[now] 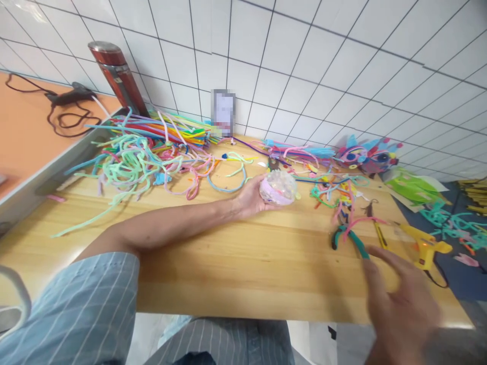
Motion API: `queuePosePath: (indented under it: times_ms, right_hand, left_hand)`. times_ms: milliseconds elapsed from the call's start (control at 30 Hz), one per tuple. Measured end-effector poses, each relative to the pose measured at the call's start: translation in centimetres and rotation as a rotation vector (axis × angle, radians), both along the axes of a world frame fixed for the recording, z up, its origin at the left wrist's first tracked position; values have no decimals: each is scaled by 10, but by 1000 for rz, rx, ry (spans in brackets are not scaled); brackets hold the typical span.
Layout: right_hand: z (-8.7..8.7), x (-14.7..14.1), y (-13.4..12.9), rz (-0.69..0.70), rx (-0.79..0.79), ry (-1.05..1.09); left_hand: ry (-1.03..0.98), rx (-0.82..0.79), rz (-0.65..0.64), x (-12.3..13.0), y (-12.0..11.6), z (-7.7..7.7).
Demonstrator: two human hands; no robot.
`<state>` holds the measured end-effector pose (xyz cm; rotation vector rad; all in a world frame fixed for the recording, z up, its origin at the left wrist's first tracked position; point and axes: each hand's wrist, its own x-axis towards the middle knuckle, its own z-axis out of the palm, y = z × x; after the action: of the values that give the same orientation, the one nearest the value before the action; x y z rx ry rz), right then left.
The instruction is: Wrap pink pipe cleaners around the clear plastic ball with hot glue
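My left hand is wrapped round the side of a rounded, pale lilac and whitish translucent craft piece and holds it just above the middle of the wooden table. What the piece is made of is too blurred to tell. My right hand, smeared by motion, is over the table's right front part with fingers stretched apart. Its fingertips are at the handle end of green-handled pliers; whether they touch is unclear. A pink pipe cleaner lies across the pliers.
Tangled pipe cleaners and a bundle of straight ones fill the back left, beside a red-brown flask. A phone leans on the tiled wall. A yellow glue gun and a yellow cutter knife lie right.
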<state>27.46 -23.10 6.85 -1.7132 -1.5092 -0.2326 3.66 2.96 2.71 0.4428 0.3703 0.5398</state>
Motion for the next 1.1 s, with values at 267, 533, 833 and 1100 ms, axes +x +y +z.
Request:
queuePosePath:
  times_ms: [267,533,833,1100]
  right_hand:
    - [-32,-84,93,291,32,-229]
    - [-43,-73,89,325,21,-217]
    - [-21,-65,91,219,33,-8]
    - [-15,-72,107,252,13,104]
  left_hand:
    - [93,182,144,8,-26,1]
    - [176,295,221,12,-35,-13]
    - [339,1045,341,-2,-48,-13]
    - [430,1432,479,-2,-50,-20]
